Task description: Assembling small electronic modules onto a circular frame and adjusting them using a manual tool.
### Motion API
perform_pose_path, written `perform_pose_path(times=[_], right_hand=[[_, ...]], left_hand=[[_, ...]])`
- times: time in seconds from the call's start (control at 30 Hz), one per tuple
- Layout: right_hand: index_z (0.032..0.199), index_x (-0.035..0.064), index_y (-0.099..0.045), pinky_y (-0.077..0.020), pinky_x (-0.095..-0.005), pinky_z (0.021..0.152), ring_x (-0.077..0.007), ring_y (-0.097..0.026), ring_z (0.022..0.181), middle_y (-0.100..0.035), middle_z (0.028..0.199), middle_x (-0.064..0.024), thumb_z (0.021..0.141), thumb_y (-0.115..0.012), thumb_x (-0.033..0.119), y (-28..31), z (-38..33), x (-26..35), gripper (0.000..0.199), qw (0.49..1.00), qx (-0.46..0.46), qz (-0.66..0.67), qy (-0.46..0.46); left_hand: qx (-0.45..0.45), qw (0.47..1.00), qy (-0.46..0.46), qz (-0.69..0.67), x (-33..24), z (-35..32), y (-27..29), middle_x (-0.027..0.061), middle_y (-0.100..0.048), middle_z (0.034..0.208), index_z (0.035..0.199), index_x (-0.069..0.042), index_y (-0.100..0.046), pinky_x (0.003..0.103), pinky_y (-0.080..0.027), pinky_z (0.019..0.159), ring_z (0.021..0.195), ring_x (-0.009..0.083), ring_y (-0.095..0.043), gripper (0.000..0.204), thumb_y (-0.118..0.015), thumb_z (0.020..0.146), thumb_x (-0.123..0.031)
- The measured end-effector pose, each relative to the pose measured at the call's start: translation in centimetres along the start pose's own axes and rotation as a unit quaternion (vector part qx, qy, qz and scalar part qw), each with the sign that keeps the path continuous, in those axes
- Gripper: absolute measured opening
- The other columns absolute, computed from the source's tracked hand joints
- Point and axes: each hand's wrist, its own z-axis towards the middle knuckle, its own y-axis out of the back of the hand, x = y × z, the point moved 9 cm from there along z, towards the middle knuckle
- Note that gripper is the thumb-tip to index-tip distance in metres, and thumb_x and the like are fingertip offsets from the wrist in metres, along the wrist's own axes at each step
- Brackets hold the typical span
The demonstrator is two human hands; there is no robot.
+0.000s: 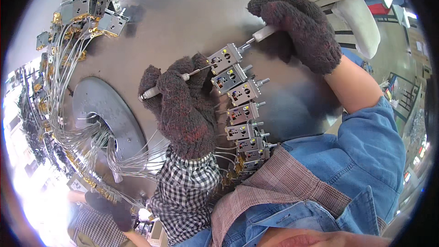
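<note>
A line of small silver metal boxes with short shafts runs down the metal table toward my body. My left hand (187,110), in a dark knit glove, is closed around a slim screwdriver (151,92) with a pale handle. The screwdriver's blade reaches the face of the farthest metal box (224,59). My right hand (299,29), also gloved, grips a white-handled tool (264,33). Its thin tip meets the shaft side of that same box; the tip's exact shape is too small to tell. Left fingers partly hide the boxes' near side.
Grey thin leads (109,155) run from the boxes through a grey ring-shaped disc (98,92) at left. More metal boxes (114,20) cluster at the far left. A co-worker's gloved hands (107,208) are at lower left. A white-covered seat (359,25) stands beyond the table, right.
</note>
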Motion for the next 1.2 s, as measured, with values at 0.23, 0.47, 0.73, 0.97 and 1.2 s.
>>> perform_pose_path(times=[0.23, 0.47, 0.73, 0.97, 1.2], right_hand=[[0.119, 0.0022, -0.056, -0.0530, -0.0282, 0.069, -0.0152, -0.062, 0.082, -0.064, 0.098, -0.0113, 0.089, -0.057, 0.019, -1.2, -0.6, 0.6, 0.034, 0.990, 0.076, 0.107, 0.055], [0.118, 0.0010, -0.056, -0.0521, -0.0273, 0.067, -0.0152, -0.062, 0.084, -0.064, 0.102, -0.0119, 0.090, -0.056, 0.024, -0.6, -0.8, -1.6, 0.036, 0.993, 0.038, 0.107, -0.039], [0.112, 0.0026, -0.057, -0.0533, -0.0321, 0.066, -0.0213, -0.064, 0.079, -0.063, 0.094, -0.0140, 0.090, -0.052, 0.026, -1.3, -0.8, 0.4, 0.033, 0.996, 0.029, 0.086, 0.015], [0.107, 0.0058, -0.062, -0.0425, -0.0221, 0.042, -0.0090, -0.054, 0.049, -0.066, 0.077, -0.0056, 0.092, -0.051, 0.029, -0.3, 0.3, 0.1, 0.030, 0.998, 0.005, -0.039, 0.056], [0.102, 0.0068, -0.064, -0.0411, -0.0220, 0.040, -0.0083, -0.052, 0.046, -0.066, 0.075, -0.0056, 0.091, -0.052, 0.032, -0.2, -0.3, -0.6, 0.030, 0.999, -0.010, -0.016, -0.034]], left_hand=[[0.031, 0.997, -0.001, -0.067, -0.1, -0.1, -0.2, 0.0133, -0.059, 0.108, 0.127, -0.013, -0.036, 0.048, -0.054, 0.083, 0.102, 0.0315, -0.059, 0.037, -0.051, 0.094, -0.021], [0.017, 0.992, 0.029, -0.122, 0.5, 0.3, 0.2, 0.0148, -0.060, 0.107, 0.121, -0.017, -0.046, 0.039, -0.060, 0.065, 0.100, 0.0319, -0.060, 0.030, -0.052, 0.093, -0.010], [0.042, 0.990, 0.031, -0.128, 0.6, 0.1, -0.1, 0.0140, -0.060, 0.104, 0.119, -0.015, -0.045, 0.036, -0.060, 0.064, 0.098, 0.0316, -0.061, 0.030, -0.055, 0.091, -0.010], [0.041, 0.993, -0.004, -0.109, 0.5, 0.3, -0.3, 0.0104, -0.063, 0.098, 0.104, -0.011, -0.050, 0.045, -0.055, 0.080, 0.095, 0.0277, -0.062, 0.016, -0.053, 0.093, -0.022], [0.174, 0.893, -0.311, 0.276, -2.3, -1.2, -2.5, 0.0144, -0.057, 0.108, 0.122, -0.013, -0.041, 0.041, -0.057, 0.078, 0.101, 0.0299, -0.059, 0.035, -0.055, 0.090, -0.008]])
